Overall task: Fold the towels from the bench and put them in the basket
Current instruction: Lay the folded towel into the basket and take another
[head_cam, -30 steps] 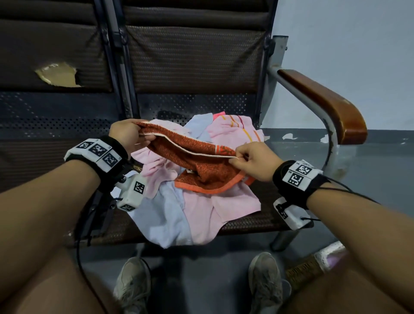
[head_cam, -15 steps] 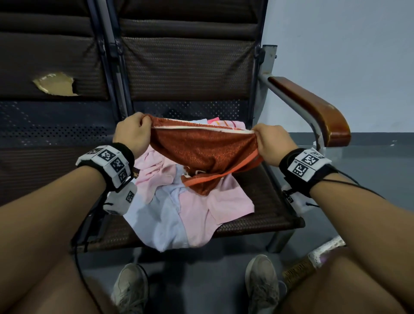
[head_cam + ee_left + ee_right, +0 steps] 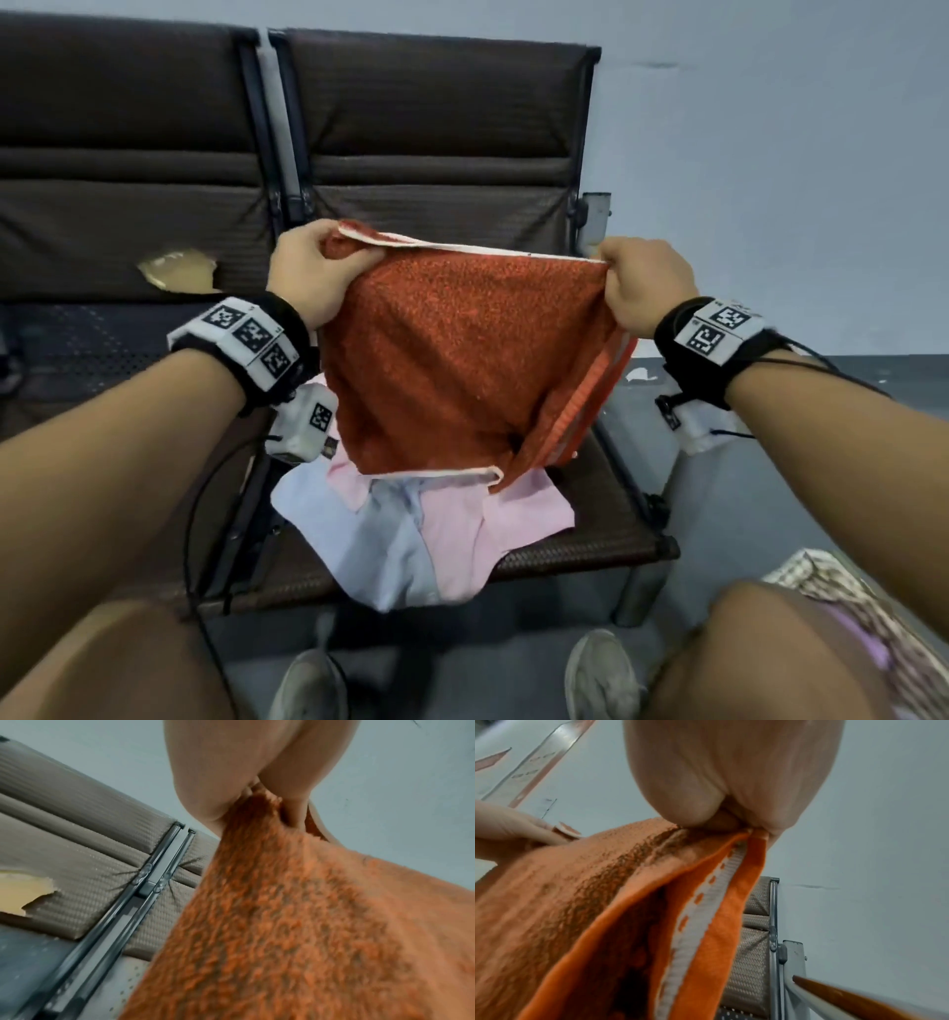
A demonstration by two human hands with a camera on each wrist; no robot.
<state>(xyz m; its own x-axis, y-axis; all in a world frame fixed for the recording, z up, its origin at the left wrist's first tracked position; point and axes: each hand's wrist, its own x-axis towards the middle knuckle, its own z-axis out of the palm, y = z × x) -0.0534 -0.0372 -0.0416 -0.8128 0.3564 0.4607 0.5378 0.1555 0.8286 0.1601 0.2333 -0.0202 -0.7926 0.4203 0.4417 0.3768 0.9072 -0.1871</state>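
Note:
An orange towel [image 3: 462,354] with a white hem hangs stretched in the air above the bench seat. My left hand [image 3: 313,277] grips its upper left corner, and my right hand [image 3: 637,288] grips the upper right corner. In the left wrist view the orange towel [image 3: 295,923] drops from my curled fingers [image 3: 293,809]. In the right wrist view the towel [image 3: 603,902] shows its striped border under my right hand's fingers [image 3: 721,821]. Pink and light blue towels [image 3: 426,534] lie in a heap on the bench seat [image 3: 606,519] below. No basket is in view.
The dark woven bench backrest [image 3: 436,154] stands behind the towel; a torn patch [image 3: 174,267] marks the left seat's back. My knees and shoes [image 3: 601,678] sit in front of the bench on a grey floor. A patterned cloth [image 3: 842,606] lies at lower right.
Both hands have lifted the orange towel off the heap and pulled its top edge taut, moving apart. The towel now hangs open instead of lying bunched.

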